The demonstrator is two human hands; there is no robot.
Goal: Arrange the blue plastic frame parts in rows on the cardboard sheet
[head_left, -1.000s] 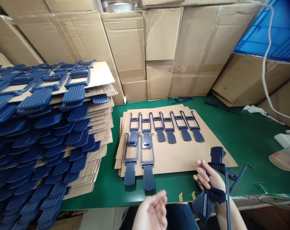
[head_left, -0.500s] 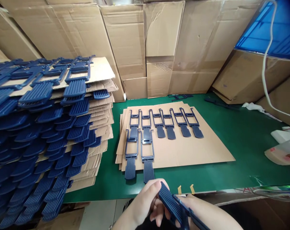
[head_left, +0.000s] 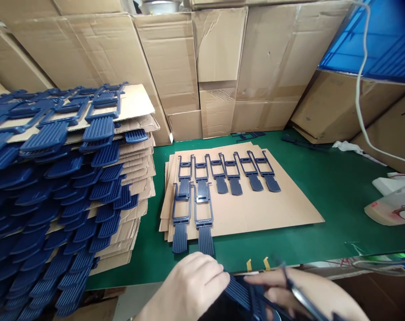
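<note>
At the near edge, a dark blue plastic frame with a ribbed plate (head_left: 237,292) is between my hands. My left hand (head_left: 195,283) is closed over the end of the ribbed plate, knuckles up. My right hand (head_left: 276,290) grips the frame farther along, its index finger stretched over the part; one bar crosses my right wrist, smeared by motion. Ahead, several similar frames lie in two rows on a cardboard sheet (head_left: 255,209). The closest of them (head_left: 205,240) has its ribbed plate hanging past the sheet's edge, just beyond my left hand.
On the left rises a tall stack of blue frames (head_left: 98,129) layered with cardboard (head_left: 140,98). Cardboard boxes (head_left: 218,44) wall the back of the green table (head_left: 322,178). To the right are a plastic container (head_left: 389,205), a white cable (head_left: 359,93) and loose dark parts (head_left: 302,141).
My left hand has turned over, from palm inward to knuckles up, on the ribbed plate. The held frame has sunk slightly lower. The view has shifted a little.
</note>
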